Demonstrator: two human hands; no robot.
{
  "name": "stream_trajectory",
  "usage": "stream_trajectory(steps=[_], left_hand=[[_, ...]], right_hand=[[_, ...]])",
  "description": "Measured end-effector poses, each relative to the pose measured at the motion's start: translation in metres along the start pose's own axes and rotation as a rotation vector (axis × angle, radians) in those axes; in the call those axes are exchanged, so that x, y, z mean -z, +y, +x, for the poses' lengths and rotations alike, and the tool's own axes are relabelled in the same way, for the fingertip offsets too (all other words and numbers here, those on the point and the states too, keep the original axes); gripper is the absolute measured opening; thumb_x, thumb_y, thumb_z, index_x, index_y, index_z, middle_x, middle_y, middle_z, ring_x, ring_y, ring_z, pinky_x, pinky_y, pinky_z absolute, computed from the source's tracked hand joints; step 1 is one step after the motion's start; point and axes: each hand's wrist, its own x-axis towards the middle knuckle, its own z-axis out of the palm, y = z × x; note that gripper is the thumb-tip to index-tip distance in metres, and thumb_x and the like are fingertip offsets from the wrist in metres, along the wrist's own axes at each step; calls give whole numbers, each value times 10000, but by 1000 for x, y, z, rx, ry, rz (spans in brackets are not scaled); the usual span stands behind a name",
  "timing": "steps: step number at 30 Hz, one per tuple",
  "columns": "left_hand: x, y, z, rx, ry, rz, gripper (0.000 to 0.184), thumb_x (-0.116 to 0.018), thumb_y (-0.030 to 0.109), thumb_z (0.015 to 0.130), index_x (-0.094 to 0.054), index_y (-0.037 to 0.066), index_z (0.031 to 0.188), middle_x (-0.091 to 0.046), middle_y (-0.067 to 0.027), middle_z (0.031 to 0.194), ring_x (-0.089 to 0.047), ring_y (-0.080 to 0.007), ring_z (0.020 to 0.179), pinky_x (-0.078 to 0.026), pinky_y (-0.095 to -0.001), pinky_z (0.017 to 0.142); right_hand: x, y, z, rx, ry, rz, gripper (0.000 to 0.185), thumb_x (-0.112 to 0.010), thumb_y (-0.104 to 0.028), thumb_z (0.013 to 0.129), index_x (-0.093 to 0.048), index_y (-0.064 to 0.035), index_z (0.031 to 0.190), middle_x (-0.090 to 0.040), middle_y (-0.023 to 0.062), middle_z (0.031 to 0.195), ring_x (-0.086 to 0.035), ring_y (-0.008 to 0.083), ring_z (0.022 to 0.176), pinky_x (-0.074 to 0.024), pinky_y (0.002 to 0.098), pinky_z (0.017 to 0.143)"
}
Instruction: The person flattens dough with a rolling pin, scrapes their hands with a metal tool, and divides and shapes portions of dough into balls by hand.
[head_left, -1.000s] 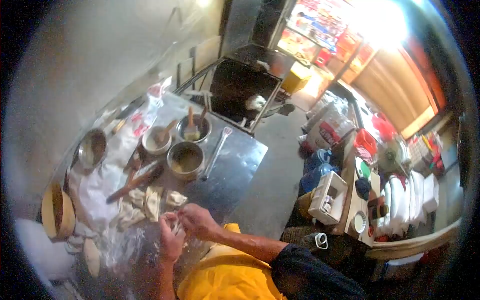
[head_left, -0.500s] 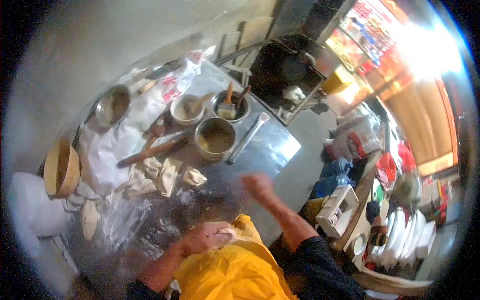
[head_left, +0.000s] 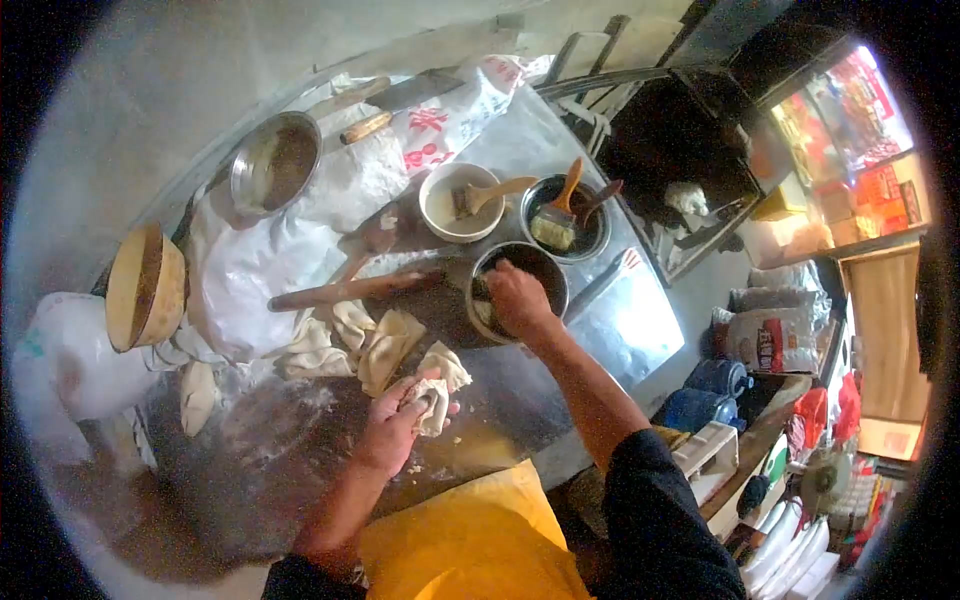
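Note:
My left hand (head_left: 390,430) is closed around a folded piece of pale dough (head_left: 432,408), held just above the dark, floury worktop. Beside it lies another lump of dough (head_left: 447,366). My right hand (head_left: 518,300) reaches into a metal bowl (head_left: 558,272). Its fingers are curled downward, and their tips are hidden, so I cannot make out what they hold. More dough pieces (head_left: 390,350) lie in a heap left of my hands, near a wooden rolling pin (head_left: 355,290).
Behind the bowl stand a white bowl (head_left: 432,215) with a brush (head_left: 500,190) and a dark pot (head_left: 600,240) with brushes. A metal basin (head_left: 312,165) sits on white sacking (head_left: 250,290) at the left, near a wooden bowl (head_left: 165,290). Water bottles (head_left: 700,408) stand at the right.
My left hand has moved up and forward from the yellow apron, and the dough in it shows clearly. My right hand has gone from over the table edge into the metal bowl. The view has shifted.

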Motion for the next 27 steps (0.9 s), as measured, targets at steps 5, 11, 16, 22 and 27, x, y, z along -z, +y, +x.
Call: stream_trajectory(steps=[5,11,16,22,27], left_hand=[[-7,-7,45,-100,315,-90,440,-513,112,943,-491,61,1380,-617,-92,1266,-625,-224,1125,-547,-370,929],[-25,32,71,-86,35,-305,356,-517,283,1014,-555,69,1296,-658,-44,1137,-634,-131,1014,-521,-286,883],[-31,29,29,-145,-70,-8,386,-575,215,931,-569,55,1282,-641,-45,1186,-619,-160,1060,-510,-329,917],[-15,25,-27,61,-240,-16,544,-498,75,925,-459,73,1467,-627,-58,1227,-609,-172,1111,-496,-335,992],[-32,3,-65,-240,-347,401,679,-424,18,924,-281,106,1581,-405,-86,1510,-447,-189,1338,-343,-327,1131]], right_hand=[[11,13,3,-100,84,303,182,-673,-128,866,-705,-29,1016,-686,180,1013,-678,377,919,-562,414,792],[44,-76,-57,-216,-34,1070,250,-748,-99,824,-709,-13,1055,-677,125,898,-665,253,806,-529,366,762],[15,-84,-79,-228,147,903,504,-797,-151,794,-568,-22,1224,-597,143,1097,-609,253,990,-505,371,836],[48,-124,-138,-3,-328,1237,649,-770,-164,833,-453,-43,1386,-568,160,1271,-575,264,1151,-486,405,972],[62,-144,-183,225,-86,278,828,-845,-404,732,-467,-55,1381,-531,192,1352,-536,392,1217,-389,503,1068]])
